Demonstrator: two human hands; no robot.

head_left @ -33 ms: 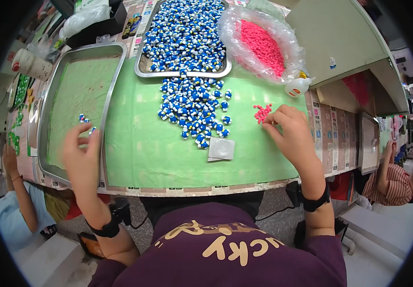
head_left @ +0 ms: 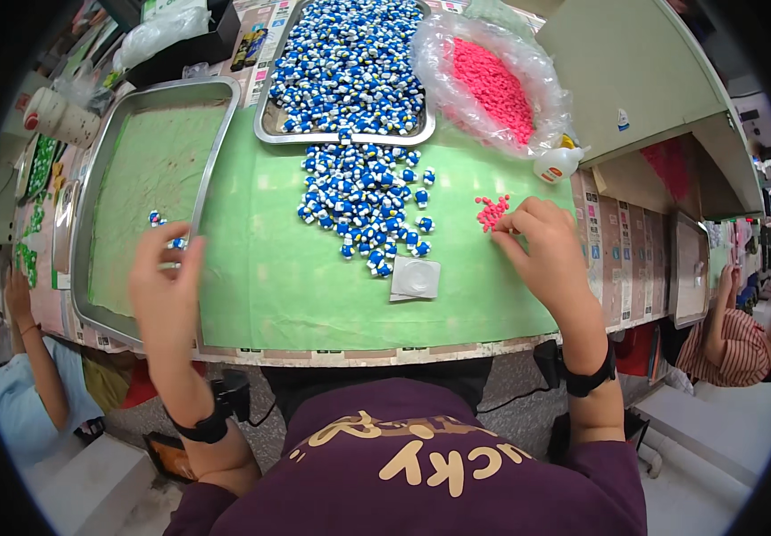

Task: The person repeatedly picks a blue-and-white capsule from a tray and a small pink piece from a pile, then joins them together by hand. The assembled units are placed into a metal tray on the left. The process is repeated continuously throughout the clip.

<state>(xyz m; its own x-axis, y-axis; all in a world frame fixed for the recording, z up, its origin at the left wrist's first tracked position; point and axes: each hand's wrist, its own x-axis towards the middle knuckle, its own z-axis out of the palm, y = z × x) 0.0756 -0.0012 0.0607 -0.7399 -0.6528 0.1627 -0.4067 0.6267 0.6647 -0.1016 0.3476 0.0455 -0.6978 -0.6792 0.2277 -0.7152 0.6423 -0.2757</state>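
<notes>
Roughly biggest first: green cloth (head_left: 314, 317) covers most of my table; on the L, a tray (head_left: 126, 170), mostly bare; top ctr, the full tray (head_left: 287, 138), packed w/ blue-white figs; R of that, a clear bag (head_left: 436, 67) of pink bits. A loose heap (head_left: 363, 196) of figs spreads below the full tray.

L hand (head_left: 164, 290) hangs over the L tray's near-R edge, fingers curled, thumb apart; it's blurred, can't tell if it grips a fig. R hand (head_left: 548, 239) is at the small pink pile (head_left: 494, 207), thumb & finger nearly meeting at its edge; can't tell if a bit's between them. Bottle (head_left: 557, 163) sits by the bag, white pad (head_left: 416, 279) just below the heap.

Figs (head_left: 155, 217) in the L tray, by my L fingertips: prob. light, stiff, smooth, apt to roll; best held round the body, thumb vs. index. Bits (head_left: 482, 217): tiny, near weightless I'd guess, easily flicked away; fingertips only, by the edges, one at a time.
</notes>
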